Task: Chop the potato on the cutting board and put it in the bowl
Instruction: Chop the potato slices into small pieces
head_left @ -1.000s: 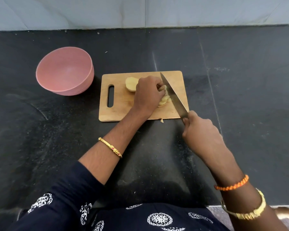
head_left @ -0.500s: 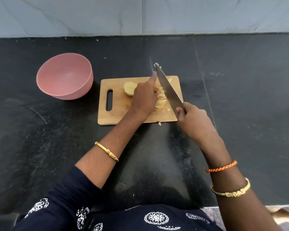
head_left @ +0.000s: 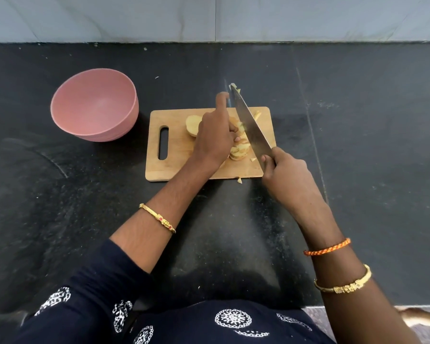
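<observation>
Steel knife (head_left: 250,125) stays raised; left hand (head_left: 215,137) steadies sliced potato (head_left: 238,151).

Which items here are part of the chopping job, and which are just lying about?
Job:
potato
board
knife
bowl
left hand, on the potato
right hand, gripping the knife

Lying about:
stray bit off the board
counter

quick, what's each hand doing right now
Left hand: curled on the potato slices, index finger raised beside the blade.
Right hand: gripping the knife handle.
</observation>
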`<action>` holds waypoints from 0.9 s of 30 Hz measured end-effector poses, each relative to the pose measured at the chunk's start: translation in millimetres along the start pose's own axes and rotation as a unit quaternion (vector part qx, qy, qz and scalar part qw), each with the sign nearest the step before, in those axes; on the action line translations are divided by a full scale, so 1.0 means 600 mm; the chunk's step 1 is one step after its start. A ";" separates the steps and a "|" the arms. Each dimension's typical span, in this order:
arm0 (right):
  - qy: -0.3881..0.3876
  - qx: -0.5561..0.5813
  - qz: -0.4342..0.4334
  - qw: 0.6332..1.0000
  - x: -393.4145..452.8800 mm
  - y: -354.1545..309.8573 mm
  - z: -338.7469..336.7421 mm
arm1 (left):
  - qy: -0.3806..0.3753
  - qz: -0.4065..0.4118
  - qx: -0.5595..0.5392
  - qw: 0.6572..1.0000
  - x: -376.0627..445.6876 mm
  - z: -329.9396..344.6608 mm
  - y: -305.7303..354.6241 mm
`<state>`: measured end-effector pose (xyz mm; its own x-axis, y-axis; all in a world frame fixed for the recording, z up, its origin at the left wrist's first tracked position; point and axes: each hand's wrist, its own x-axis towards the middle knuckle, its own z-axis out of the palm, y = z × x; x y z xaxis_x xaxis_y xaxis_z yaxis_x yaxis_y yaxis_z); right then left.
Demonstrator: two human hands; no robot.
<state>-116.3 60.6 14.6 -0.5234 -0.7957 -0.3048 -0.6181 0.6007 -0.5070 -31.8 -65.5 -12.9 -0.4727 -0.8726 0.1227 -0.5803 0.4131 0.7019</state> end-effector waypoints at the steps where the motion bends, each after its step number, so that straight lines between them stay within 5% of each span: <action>1: -0.006 -0.006 0.003 1.000 0.001 -0.001 0.001 | 0.003 0.001 -0.001 1.000 0.000 0.000 -0.001; 11: -0.067 -0.077 0.042 0.994 -0.042 0.016 -0.005 | 0.021 -0.005 0.001 1.000 0.000 0.007 -0.006; 17: 0.005 0.002 0.021 1.000 -0.057 0.021 -0.035 | 0.007 0.010 0.012 1.000 -0.005 0.009 -0.004; 27: -0.007 -0.023 0.013 1.000 -0.026 -0.001 -0.002 | 0.020 0.011 0.008 1.000 -0.006 0.006 -0.004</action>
<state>-108.4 72.9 20.5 -0.5315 -0.7802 -0.3298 -0.6301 0.6244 -0.4616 -31.5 -62.4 -17.5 -0.4588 -0.8729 0.1658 -0.5810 0.4359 0.6873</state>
